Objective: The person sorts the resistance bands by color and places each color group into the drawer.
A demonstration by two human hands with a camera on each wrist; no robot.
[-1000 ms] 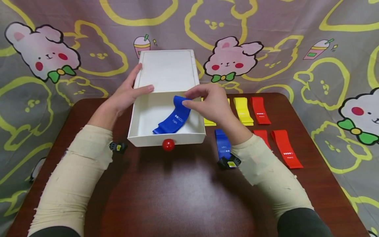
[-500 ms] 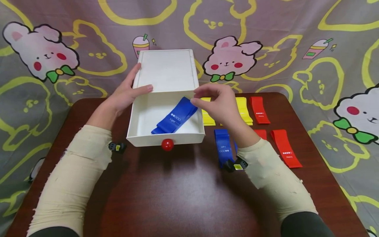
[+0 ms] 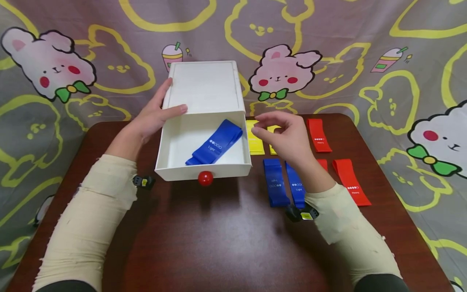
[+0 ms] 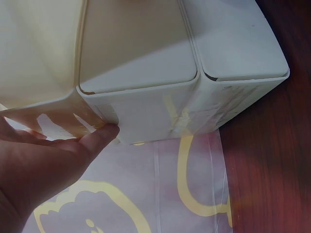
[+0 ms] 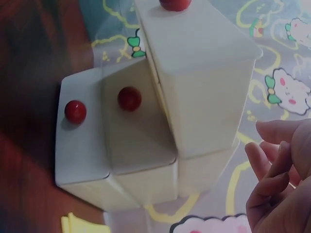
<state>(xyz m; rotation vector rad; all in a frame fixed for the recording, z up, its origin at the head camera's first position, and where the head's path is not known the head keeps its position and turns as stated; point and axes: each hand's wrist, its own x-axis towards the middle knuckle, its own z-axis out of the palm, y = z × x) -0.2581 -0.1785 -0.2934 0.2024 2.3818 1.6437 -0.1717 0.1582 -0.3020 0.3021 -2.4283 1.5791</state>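
In the head view, a white drawer unit stands near the back of the table with its top drawer pulled out. A folded blue resistance band marked "Light" lies slantwise in that drawer. My left hand rests on the unit's left side, thumb laid straight over the top; the left wrist view shows a finger against the side wall. Right of the drawer, my right hand hovers with loosely bent fingers and holds nothing, above the table's bands.
Yellow bands, blue bands and red bands lie in two rows on the brown table, right of the unit. A red knob juts from the open drawer. Printed cloth hangs behind.
My right hand has let go of the blue band, which has settled from half-lifted to lying in the drawer, and has drawn away to the right. The left hand stays put.
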